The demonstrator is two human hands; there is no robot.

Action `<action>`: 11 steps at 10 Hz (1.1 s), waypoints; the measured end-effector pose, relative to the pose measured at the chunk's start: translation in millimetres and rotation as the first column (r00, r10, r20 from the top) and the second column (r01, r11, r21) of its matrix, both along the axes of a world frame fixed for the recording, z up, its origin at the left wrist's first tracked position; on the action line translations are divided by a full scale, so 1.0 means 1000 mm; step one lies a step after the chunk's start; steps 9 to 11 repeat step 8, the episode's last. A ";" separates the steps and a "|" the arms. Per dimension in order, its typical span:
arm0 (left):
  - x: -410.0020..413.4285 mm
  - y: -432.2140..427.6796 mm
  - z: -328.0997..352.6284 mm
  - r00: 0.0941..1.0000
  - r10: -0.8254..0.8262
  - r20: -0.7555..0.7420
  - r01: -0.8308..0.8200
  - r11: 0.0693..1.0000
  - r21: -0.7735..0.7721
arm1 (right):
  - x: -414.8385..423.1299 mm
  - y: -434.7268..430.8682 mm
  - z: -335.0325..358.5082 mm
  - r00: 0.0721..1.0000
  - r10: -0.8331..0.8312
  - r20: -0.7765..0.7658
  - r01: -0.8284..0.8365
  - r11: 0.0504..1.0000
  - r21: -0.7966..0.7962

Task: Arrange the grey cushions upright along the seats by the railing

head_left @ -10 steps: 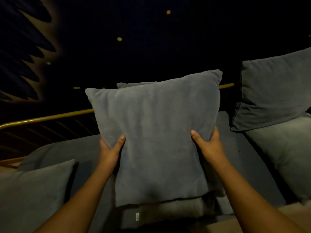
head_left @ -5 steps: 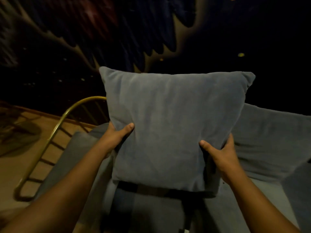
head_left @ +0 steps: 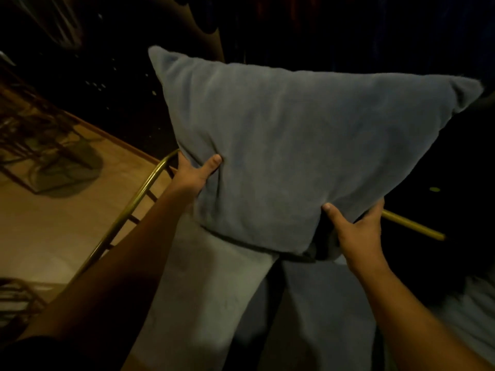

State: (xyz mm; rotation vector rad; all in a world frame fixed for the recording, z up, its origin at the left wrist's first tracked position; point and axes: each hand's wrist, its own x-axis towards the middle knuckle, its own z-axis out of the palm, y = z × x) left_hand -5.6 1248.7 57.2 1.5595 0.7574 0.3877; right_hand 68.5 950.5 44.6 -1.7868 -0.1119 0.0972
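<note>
A large grey cushion [head_left: 289, 145] fills the middle of the view, held upright and slightly tilted above the seat. My left hand [head_left: 197, 170] grips its lower left edge with the thumb on the front face. My right hand [head_left: 356, 231] grips its lower right corner from below. The brass railing [head_left: 134, 202] curves up on the left behind the cushion and reappears at the right [head_left: 412, 227]. Below the cushion lie a pale grey seat pad [head_left: 209, 298] and a darker grey one [head_left: 321, 311].
A wooden floor [head_left: 53, 223] lies beyond the railing on the left, with a dark metal stand or chair frame [head_left: 45, 145] on it. Another pale cushion edge [head_left: 471, 314] shows at the lower right. The background wall is dark.
The cushion has been carried left toward the railing's curved end and lifted closer to the camera. The neighbouring cushions at the right have left the view.
</note>
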 end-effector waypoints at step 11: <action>0.015 0.063 -0.115 0.988 0.090 -0.128 -0.078 0.992 0.095 | 0.009 0.082 -0.103 0.932 0.160 -0.326 -0.232 0.953 -0.196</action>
